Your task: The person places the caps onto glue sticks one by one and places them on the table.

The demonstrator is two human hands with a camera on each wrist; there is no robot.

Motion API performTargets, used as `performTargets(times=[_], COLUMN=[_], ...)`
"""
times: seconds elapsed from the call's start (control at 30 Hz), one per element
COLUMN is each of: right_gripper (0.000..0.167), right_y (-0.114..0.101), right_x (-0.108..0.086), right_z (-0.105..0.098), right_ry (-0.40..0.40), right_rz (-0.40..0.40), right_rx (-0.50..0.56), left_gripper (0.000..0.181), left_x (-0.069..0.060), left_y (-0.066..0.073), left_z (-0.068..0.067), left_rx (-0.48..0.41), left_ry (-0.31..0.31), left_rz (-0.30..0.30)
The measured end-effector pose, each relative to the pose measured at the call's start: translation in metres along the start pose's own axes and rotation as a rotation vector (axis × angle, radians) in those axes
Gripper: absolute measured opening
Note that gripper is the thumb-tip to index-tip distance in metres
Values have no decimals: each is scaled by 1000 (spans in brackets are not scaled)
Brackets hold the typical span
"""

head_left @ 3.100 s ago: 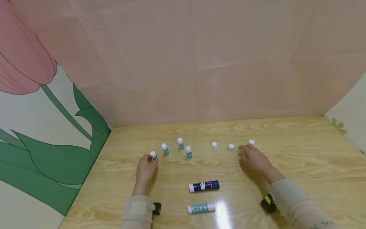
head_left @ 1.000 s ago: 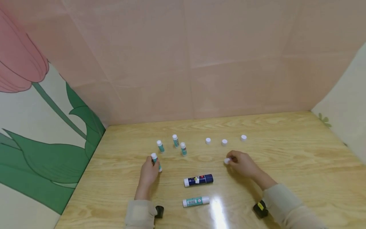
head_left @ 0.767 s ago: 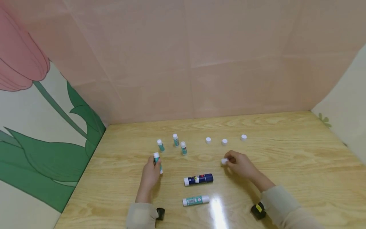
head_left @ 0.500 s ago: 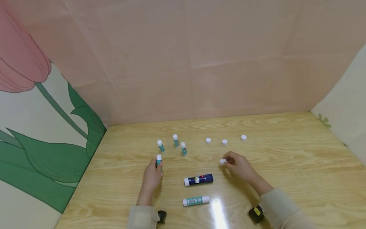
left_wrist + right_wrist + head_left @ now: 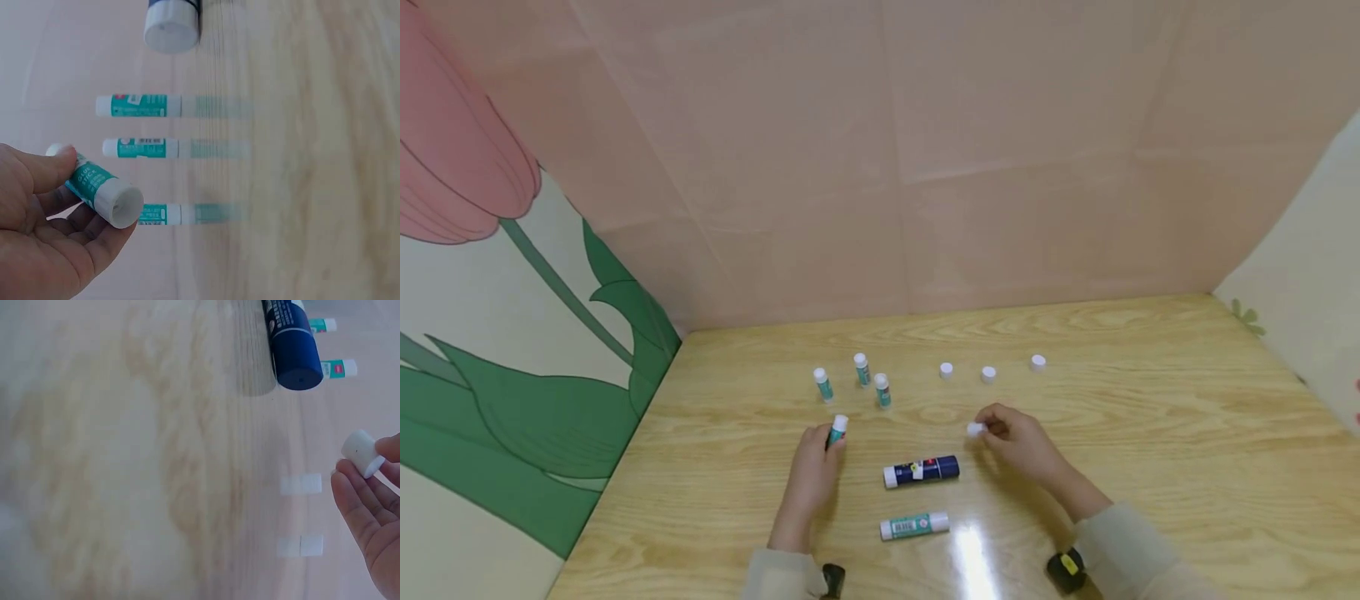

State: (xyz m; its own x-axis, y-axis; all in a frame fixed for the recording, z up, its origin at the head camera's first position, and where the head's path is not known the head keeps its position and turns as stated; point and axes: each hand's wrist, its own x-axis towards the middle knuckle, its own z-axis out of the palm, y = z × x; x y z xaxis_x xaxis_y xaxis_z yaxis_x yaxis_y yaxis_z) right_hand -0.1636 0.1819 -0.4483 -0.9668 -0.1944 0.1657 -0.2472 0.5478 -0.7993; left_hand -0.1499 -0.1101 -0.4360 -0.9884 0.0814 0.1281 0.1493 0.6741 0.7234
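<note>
My left hand [image 5: 812, 468] grips a small teal-and-white glue stick [image 5: 94, 182] between thumb and fingers, raised off the table and tilted with its white top to the right in the head view. In my right hand [image 5: 1018, 446], thumb and fingers pinch a white cap [image 5: 361, 452] above the table. Three more small glue sticks stand upright beyond the left hand: one at the left [image 5: 823, 385], one at the back [image 5: 862, 370] and one at the right [image 5: 883, 391]. Beyond the right hand sit three white caps: a left one [image 5: 946, 370], a middle one [image 5: 988, 375] and a far one [image 5: 1038, 362].
Between the hands a dark blue glue stick [image 5: 922, 472] lies on its side. Nearer me lies a larger teal-and-white glue stick [image 5: 914, 526]. The wooden table [image 5: 1187, 433] meets a pink covering [image 5: 1015, 167] at its back edge.
My right hand has picked a cap off the table and brought it left and nearer. The left hand has lifted its glue stick and carried it right and nearer, tilting it over.
</note>
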Motion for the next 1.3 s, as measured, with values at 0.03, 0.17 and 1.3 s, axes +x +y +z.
performTargets(times=[0.03, 0.17, 1.3], right_gripper=[11, 11, 12], right_y=[-1, -4, -12], right_x=[0, -1, -8], right_z=[0, 1, 9], right_ry=[-2, -9, -49], right_rz=[-2, 1, -1], right_rx=[2, 19, 123], left_gripper=[22, 24, 27], left_x=[0, -2, -6], left_y=[1, 6, 19], left_z=[0, 2, 14], left_rx=[3, -6, -35], left_ry=[-5, -37, -243], left_rz=[8, -9, 106])
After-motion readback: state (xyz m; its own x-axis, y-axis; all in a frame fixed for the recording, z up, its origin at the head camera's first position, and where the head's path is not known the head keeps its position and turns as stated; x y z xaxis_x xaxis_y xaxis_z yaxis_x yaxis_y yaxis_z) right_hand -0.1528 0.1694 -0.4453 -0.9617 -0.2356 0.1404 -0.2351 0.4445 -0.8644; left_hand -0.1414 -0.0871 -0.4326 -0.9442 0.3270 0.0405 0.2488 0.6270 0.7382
